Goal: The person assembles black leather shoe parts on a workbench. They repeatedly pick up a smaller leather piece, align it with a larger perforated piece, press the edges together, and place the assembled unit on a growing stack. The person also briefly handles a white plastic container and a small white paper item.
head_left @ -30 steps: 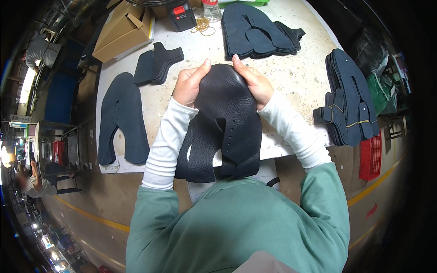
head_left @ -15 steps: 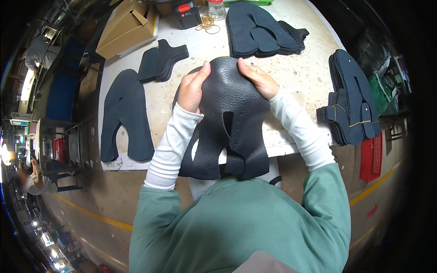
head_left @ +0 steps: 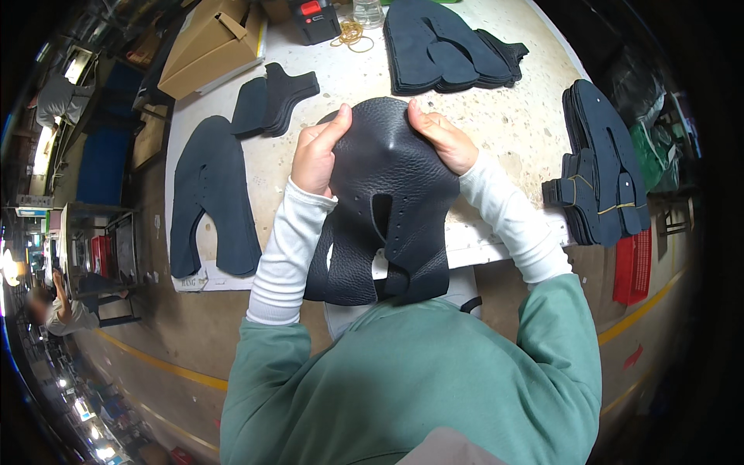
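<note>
Both hands grip a black pebbled-leather shoe upper (head_left: 387, 163) with a central slot, small punched holes and two legs hanging toward me over the table's near edge. My left hand (head_left: 316, 155) pinches its upper left side, thumb on top and fingers mostly hidden underneath. At the upper right side, my right hand (head_left: 446, 139) holds it the same way. Between the thumbs the leather bulges up in a small peak. Left of it lies a stack of dark upper pieces (head_left: 205, 182), smooth side up, with smaller dark pieces (head_left: 283, 97) just behind.
The pale speckled table (head_left: 341, 77) bears another stack of dark uppers (head_left: 426, 62) at the back and a rubber-banded bundle (head_left: 604, 170) at the right. A cardboard box (head_left: 213, 46), a black battery-like block (head_left: 315, 23), loose rubber bands (head_left: 353, 35) and a clear jar (head_left: 368, 12) stand behind.
My left hand has shifted slightly left, spreading the leather between the hands. The shiny patch at the top has dulled and a small peak shows there. Both hands keep their hold.
</note>
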Motion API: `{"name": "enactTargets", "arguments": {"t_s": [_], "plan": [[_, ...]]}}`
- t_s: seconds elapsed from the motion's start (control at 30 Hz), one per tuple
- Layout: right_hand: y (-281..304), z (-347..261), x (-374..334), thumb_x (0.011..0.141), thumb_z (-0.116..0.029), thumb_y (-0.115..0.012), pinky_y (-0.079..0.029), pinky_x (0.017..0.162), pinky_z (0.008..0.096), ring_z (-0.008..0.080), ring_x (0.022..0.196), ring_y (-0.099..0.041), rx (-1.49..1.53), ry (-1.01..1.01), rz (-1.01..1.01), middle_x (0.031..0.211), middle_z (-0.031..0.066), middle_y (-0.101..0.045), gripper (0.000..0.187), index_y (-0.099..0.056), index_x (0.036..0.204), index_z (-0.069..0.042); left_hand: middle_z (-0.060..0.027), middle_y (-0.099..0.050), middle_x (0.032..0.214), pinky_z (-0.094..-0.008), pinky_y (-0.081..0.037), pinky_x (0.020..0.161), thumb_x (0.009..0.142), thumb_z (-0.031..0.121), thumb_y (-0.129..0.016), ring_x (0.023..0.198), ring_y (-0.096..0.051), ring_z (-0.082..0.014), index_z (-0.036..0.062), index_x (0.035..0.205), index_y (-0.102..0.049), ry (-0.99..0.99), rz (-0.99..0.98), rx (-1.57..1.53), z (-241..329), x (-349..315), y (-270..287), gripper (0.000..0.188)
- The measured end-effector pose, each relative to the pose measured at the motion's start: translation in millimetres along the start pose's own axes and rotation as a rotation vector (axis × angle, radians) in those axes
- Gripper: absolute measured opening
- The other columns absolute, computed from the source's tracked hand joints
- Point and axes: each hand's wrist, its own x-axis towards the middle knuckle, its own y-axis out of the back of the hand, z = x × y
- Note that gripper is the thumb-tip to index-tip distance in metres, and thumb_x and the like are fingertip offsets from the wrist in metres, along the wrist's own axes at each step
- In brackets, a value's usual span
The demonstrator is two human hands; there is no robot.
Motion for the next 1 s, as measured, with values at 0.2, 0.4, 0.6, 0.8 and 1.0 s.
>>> {"name": "enactTargets", "arguments": {"t_s": [0.2,0.4,0.6,0.8,1.0], "plan": [[-1,0,1,0.093,-0.048,-0.039,-0.047,0.065,0.0196,0.0074,0.068,-0.059,0.019,-0.061,0.029,0.08,0.004,-0.065,0.057,-0.066,0.091,0.002,-0.0039,-0.065,0.078,-0.0203,-0.043,0.065,0.09,0.026,-0.057,0.067,-0.056,-0.0078,-0.0006,0.079,-0.066,0.009,0.0,-0.008,0,1,-1,0.031],[2,-10,0,0.095,-0.042,-0.04,-0.045,0.069,0.0195,0.0056,0.07,-0.057,-0.057,-0.146,-0.004,0.082,0.0015,-0.064,0.049,-0.064,0.091,0.0,-0.0042,-0.064,0.078,-0.0198,-0.043,0.064,0.09,0.027,-0.056,0.067,-0.055,-0.0074,-0.0009,0.078,-0.066,-0.022,0.034,0.014,-6,6,1,0.032],[-1,12,13,0.095,-0.033,-0.046,-0.045,0.08,0.0219,0.0107,0.087,-0.059,0.093,-0.149,0.269,0.098,0.0056,-0.064,0.039,-0.059,0.108,0.001,-0.0016,-0.057,0.072,-0.0218,-0.039,0.06,0.09,0.029,-0.057,0.064,-0.048,-0.0086,0.0006,0.076,-0.061,-0.075,0.213,0.167,-27,35,26,0.032],[-3,31,13,0.096,-0.029,-0.044,-0.045,0.081,0.0224,0.0105,0.087,-0.059,-0.025,0.086,0.29,0.1,0.0052,-0.063,0.037,-0.057,0.114,0.001,-0.0116,-0.065,0.091,-0.026,-0.05,0.07,0.089,0.026,-0.057,0.076,-0.063,-0.0174,-0.0063,0.097,-0.063,-0.094,0.26,0.093,-39,43,42,0.034],[-5,22,4,0.095,-0.034,-0.045,-0.047,0.071,0.0211,0.0087,0.076,-0.06,0.178,-0.004,0.215,0.091,0.005,-0.066,0.039,-0.062,0.104,0.001,-0.011,-0.066,0.088,-0.027,-0.052,0.067,0.089,0.026,-0.056,0.072,-0.064,-0.0179,-0.0038,0.096,-0.063,-0.05,0.153,-0.033,-24,31,35,0.031]]}}
